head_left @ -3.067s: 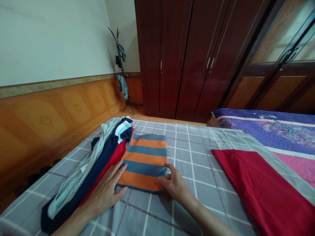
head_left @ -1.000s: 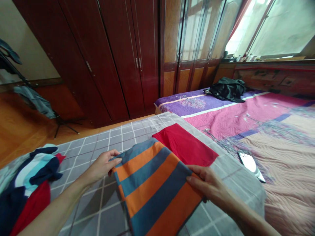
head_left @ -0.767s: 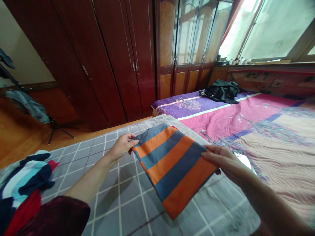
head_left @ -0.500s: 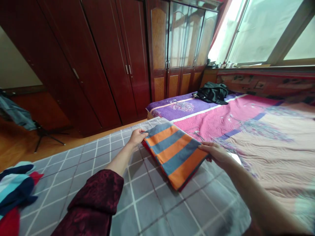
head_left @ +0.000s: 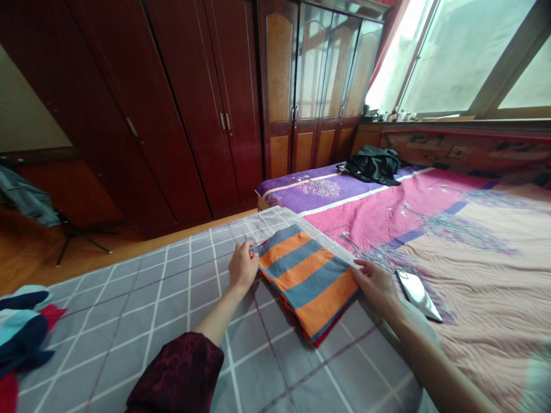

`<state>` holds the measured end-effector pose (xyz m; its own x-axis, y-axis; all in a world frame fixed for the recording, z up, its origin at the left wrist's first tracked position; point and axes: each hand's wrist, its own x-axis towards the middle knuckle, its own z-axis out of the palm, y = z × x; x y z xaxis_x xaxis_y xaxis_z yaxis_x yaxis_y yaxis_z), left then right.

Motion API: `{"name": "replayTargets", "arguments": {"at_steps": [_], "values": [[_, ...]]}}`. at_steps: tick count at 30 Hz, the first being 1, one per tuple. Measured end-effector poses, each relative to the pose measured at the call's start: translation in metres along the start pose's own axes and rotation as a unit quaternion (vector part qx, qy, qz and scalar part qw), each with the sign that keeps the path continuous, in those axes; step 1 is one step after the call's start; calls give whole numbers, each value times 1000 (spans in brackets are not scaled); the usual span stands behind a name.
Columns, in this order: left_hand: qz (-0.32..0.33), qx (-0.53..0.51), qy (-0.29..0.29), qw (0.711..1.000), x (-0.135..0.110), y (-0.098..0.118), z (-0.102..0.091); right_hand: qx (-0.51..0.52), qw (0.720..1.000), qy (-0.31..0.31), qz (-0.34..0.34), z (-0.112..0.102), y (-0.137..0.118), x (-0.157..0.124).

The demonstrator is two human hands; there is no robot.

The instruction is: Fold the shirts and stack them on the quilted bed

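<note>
A folded garment with orange and grey-blue stripes lies on the grey checked cloth, some red fabric showing along its lower edges. At its far left corner, my left hand has its fingers closed on the edge. My right hand holds the right-hand corner, fingertips on top and the thumb mostly hidden.
A phone lies on the patterned bedspread beyond my right forearm. Crumpled clothes are at the far left, and a black bag or garment sits on the bed. Dark red wardrobes line the back.
The striped garment has been lowered slightly towards me and lies flatter on the checked cloth. My left hand has turned more upright at its corner. More of the phone shows now.
</note>
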<state>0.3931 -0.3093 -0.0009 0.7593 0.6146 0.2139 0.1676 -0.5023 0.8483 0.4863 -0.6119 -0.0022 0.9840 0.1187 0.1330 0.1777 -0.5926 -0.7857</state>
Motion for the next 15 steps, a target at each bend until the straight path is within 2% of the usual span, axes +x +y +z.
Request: {"name": "replayTargets", "arguments": {"at_steps": [2,3,5,6,8,10,12,15], "values": [[83,42,-17,995,-22,16,2,-94,992,56,-65,3,-3,-3],[146,79,-41,985,-34,23,3,-139,982,67,-112,7,-7,-5],[243,147,-107,953,-57,35,6,-198,957,38,-209,19,-17,-7],[266,173,-144,937,-67,38,7,-209,948,5,-241,26,-24,-7],[255,193,-221,921,-82,41,10,-235,929,-64,-278,44,-38,-2],[221,197,-275,915,-90,38,11,-273,911,-104,-292,62,-52,7],[200,197,-299,912,-94,33,11,-300,900,-120,-293,80,-62,18],[195,195,-305,912,-95,26,13,-320,896,-125,-281,100,-67,33]]}}
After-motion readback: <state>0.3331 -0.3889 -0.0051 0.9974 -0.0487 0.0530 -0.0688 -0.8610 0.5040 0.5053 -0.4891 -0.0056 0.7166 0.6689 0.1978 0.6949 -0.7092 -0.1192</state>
